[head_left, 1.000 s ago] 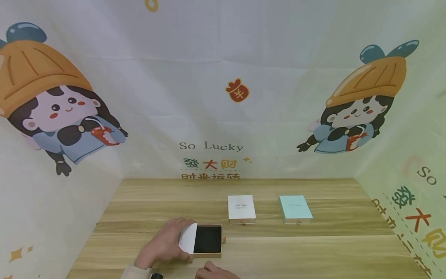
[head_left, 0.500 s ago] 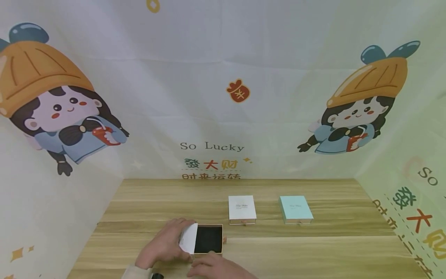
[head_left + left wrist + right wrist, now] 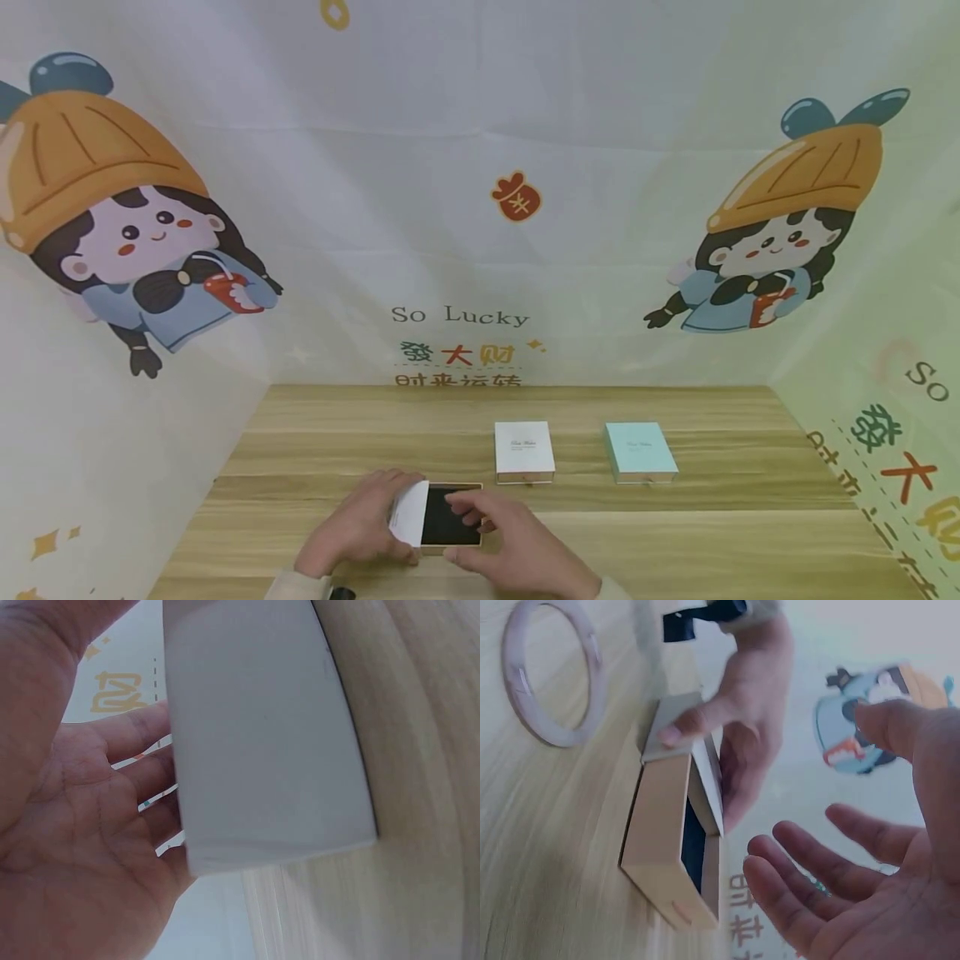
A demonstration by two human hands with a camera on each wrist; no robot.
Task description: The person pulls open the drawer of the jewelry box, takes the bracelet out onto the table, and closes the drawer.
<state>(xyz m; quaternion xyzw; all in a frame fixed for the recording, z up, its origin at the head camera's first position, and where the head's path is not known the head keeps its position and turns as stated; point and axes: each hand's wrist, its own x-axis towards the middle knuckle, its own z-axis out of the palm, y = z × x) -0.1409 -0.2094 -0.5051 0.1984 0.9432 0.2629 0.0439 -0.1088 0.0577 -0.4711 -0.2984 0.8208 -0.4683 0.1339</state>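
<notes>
The left hand (image 3: 360,521) grips the box (image 3: 407,512), seemingly to steady it, nearer the left edge of the desk (image 3: 712,550) than the right, while the right hand (image 3: 517,546), fingers loosely apart, hangs over the part-open drawer (image 3: 654,814), holding nothing.

The left hand (image 3: 363,521) is curved in a grip, its thumb on the near side, well apart from the slightly parted fingers on the far side. The right hand (image 3: 517,542) points leftward near it, loosely bent and unclenched, thumb clear of the index finger, palm showing in its wrist view. A pale cuff (image 3: 296,586) covers the left wrist.
</notes>
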